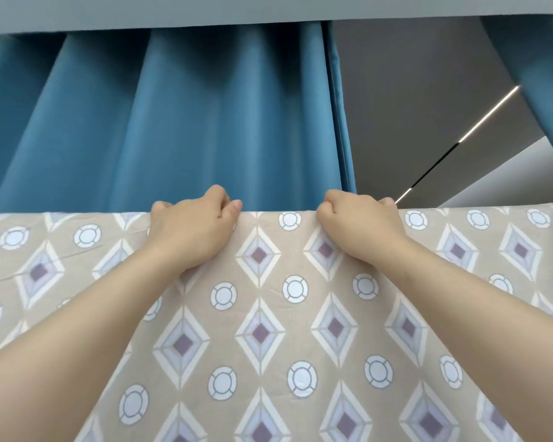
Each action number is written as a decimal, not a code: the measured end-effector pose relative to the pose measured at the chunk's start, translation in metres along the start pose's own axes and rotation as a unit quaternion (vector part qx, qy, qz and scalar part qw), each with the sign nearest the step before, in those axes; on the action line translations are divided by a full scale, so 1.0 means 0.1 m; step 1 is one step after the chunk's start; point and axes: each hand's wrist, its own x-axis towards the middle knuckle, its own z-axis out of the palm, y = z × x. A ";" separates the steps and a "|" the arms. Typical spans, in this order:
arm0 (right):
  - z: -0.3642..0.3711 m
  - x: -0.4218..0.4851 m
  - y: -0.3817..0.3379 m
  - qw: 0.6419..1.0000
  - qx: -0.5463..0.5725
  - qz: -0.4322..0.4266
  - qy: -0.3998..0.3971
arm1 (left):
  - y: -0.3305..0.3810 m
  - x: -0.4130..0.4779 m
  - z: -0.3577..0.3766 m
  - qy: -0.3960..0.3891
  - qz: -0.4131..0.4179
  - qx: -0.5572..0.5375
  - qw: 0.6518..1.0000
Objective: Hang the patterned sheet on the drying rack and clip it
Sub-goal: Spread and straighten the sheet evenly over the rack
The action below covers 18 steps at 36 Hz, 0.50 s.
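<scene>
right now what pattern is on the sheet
Beige sheet with purple-centred diamonds and white rings; head view.

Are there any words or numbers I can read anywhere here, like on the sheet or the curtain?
None: no words, numbers, labels or signs show anywhere.
The patterned sheet has only diamonds and circles, no letters.
The blue curtain is plain.
The left hand and right hand grip the sheet's top edge and carry no writing.
</scene>
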 end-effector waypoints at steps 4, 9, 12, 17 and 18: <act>0.13 -0.07 -0.19 0.995 0.008 -0.097 0.015 | 0.04 0.05 0.05 -0.008 0.009 -0.036 0.999; 0.32 -0.04 -0.26 0.996 0.012 -0.070 0.054 | -0.13 0.09 0.01 -0.035 -0.016 -0.022 0.999; 0.40 -0.05 -0.30 0.995 0.030 -0.059 0.078 | -0.28 0.06 0.00 -0.039 -0.035 0.015 0.999; 0.45 -0.08 -0.34 0.993 0.007 -0.082 0.086 | -0.32 0.10 -0.04 -0.076 -0.063 0.038 0.994; 0.44 -0.08 -0.34 0.993 -0.005 -0.082 0.088 | -0.30 0.14 -0.06 -0.090 -0.071 0.034 0.993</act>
